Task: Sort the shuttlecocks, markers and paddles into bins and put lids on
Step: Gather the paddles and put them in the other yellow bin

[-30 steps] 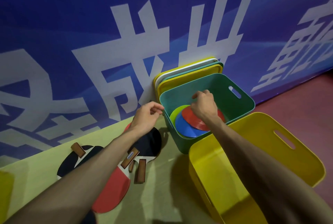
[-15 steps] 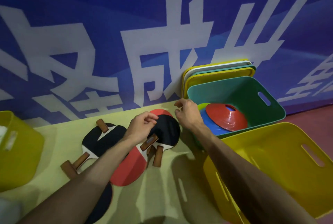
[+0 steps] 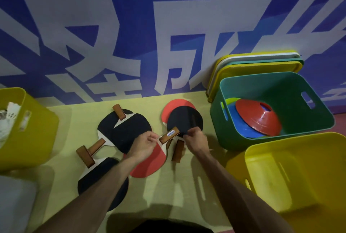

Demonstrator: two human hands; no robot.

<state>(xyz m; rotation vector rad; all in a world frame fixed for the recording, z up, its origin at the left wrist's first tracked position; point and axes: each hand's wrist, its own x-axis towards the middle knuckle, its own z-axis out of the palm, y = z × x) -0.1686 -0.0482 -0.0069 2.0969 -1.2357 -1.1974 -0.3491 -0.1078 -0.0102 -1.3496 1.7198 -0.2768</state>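
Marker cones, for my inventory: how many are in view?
3, overlapping in the green bin: red cone on top, blue cone beneath it, yellow-green cone lowest, at the left. Others may be hidden underneath.

Bare forearms (image 3: pixel 104 186), bare hands (image 3: pixel 144 144), maybe dark top (image 3: pixel 168 226)

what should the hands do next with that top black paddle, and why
Probably lift the black paddle off the pile and carry it to the right yellow bin, which looks empty. The right hand pinches its blade, the left hand is at its handle, and the green bin holds markers.
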